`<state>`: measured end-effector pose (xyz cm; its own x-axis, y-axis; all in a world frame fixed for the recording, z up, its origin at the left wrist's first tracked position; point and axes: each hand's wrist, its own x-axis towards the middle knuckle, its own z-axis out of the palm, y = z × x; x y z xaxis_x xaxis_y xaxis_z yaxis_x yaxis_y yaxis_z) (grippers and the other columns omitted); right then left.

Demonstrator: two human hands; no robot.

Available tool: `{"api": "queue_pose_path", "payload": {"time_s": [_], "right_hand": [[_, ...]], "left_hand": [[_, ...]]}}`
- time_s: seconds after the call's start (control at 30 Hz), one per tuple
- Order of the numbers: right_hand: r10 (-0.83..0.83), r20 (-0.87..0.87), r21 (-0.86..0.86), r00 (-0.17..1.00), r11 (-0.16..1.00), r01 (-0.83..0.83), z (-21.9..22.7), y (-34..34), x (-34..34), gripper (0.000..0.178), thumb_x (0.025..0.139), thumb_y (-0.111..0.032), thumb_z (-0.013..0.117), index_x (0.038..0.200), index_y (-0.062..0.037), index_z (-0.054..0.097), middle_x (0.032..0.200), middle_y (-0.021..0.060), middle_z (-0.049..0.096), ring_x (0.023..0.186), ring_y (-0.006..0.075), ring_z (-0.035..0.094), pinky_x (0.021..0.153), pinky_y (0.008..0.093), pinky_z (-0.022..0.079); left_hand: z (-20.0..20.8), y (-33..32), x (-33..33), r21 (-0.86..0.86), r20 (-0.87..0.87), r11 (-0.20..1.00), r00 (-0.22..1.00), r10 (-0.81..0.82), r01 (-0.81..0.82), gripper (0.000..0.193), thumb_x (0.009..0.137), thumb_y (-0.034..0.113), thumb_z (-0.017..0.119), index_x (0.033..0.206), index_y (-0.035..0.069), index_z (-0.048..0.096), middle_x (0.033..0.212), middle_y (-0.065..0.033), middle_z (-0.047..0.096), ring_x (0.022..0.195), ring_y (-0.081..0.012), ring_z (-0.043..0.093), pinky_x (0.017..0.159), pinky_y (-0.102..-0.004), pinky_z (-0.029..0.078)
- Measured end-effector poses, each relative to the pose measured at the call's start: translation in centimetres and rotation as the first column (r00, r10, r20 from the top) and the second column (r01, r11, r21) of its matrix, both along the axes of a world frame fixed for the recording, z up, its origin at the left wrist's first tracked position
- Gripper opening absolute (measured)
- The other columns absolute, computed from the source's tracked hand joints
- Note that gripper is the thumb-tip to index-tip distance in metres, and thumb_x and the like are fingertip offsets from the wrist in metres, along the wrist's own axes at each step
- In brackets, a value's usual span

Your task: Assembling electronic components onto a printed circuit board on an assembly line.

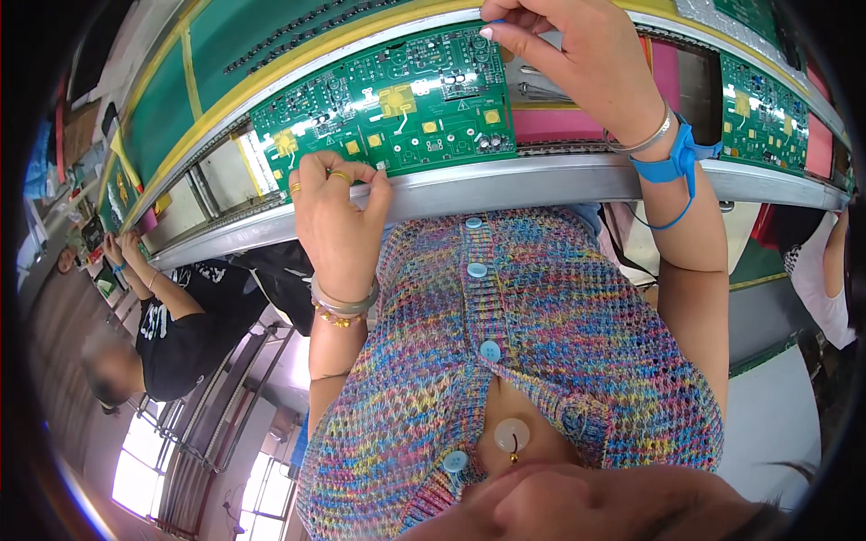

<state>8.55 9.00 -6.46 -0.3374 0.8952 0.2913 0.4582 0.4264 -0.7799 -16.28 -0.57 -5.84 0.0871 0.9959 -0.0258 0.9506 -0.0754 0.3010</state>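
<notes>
A green circuit board [442, 135] with yellow-taped patches and many small components lies across the rails in front of me. My left hand [338, 212] is at its near edge, thumb and forefinger curled together in a pinch by a small white component [381, 167]. Whether that piece is held or only touched is hard to tell. At the board's far right corner, my right hand [577, 59] pinches with thumb and forefinger; a bit of blue shows at the fingertips, too small to name. A blue wrist strap [667, 167] with a cord is on my right wrist.
A metal rail [451, 187] runs along the near side of the conveyor. Another green board [762, 113] sits to the right on the same line. Beyond the far rail is a green surface [212, 63] bearing rows of black parts. A co-worker [180, 334] stands at the left.
</notes>
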Motion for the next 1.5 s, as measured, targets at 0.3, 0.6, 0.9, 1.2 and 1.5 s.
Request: {"api": "queue_pose_path", "payload": {"time_s": [0.3,0.6,0.9,1.2,1.5], "right_hand": [[-0.014,-0.039,-0.057,0.999,0.998,0.012,-0.4,-0.2,-0.2,0.009,0.08,-0.008,0.064,0.085,-0.0027,0.059,0.077,0.0102,0.058,0.071,0.0246,0.058,0.065,0.0321,0.046],[-0.019,0.017,-0.016,1.0,1.0,0.019,-0.9,-0.3,-0.3,0.01,0.081,-0.008,0.063,0.088,-0.0023,0.059,0.078,0.0114,0.059,0.072,0.0264,0.058,0.066,0.0335,0.046],[-0.057,0.044,-0.157,0.997,0.986,0.063,-0.1,-0.4,-0.5,0.013,0.083,-0.014,0.064,0.088,-0.0026,0.061,0.074,0.0119,0.062,0.068,0.0261,0.061,0.062,0.0331,0.047],[-0.097,0.046,-0.237,0.994,0.966,0.105,-0.4,-0.4,-0.9,0.015,0.084,-0.016,0.065,0.087,-0.0016,0.063,0.069,0.0098,0.064,0.059,0.0188,0.062,0.055,0.028,0.047],[-0.098,0.019,-0.274,0.995,0.957,0.099,-0.7,-0.4,-1.0,0.014,0.085,-0.015,0.063,0.087,-0.0012,0.063,0.067,0.0084,0.065,0.058,0.0155,0.062,0.054,0.0264,0.047]], "left_hand": [[-1.0,-0.6,0.4,0.089,0.09,0.992,0.993,0.083,-0.091,0.011,0.07,0.01,0.072,0.071,0.005,0.063,0.087,-0.0099,0.053,0.086,-0.0289,0.052,0.073,-0.0376,0.043],[-1.3,-0.7,0.5,0.121,0.077,0.99,0.995,0.062,-0.071,0.012,0.07,0.01,0.073,0.072,0.005,0.062,0.086,-0.0091,0.053,0.084,-0.028,0.052,0.072,-0.0373,0.042],[-1.2,-1.0,0.9,0.151,0.063,0.984,0.994,0.084,-0.093,0.013,0.07,0.01,0.074,0.073,0.003,0.063,0.085,-0.0093,0.054,0.084,-0.0271,0.053,0.075,-0.0362,0.042],[-1.8,-1.2,0.4,0.19,0.131,0.98,0.991,0.039,-0.063,0.012,0.07,0.006,0.074,0.074,0.002,0.063,0.085,-0.009,0.053,0.083,-0.0265,0.052,0.074,-0.0357,0.042],[-2.8,-1.7,0.0,0.234,0.18,0.97,0.983,0.019,-0.062,0.012,0.071,0.009,0.075,0.077,0.006,0.065,0.087,-0.0089,0.053,0.083,-0.0264,0.051,0.072,-0.0362,0.041]]}}
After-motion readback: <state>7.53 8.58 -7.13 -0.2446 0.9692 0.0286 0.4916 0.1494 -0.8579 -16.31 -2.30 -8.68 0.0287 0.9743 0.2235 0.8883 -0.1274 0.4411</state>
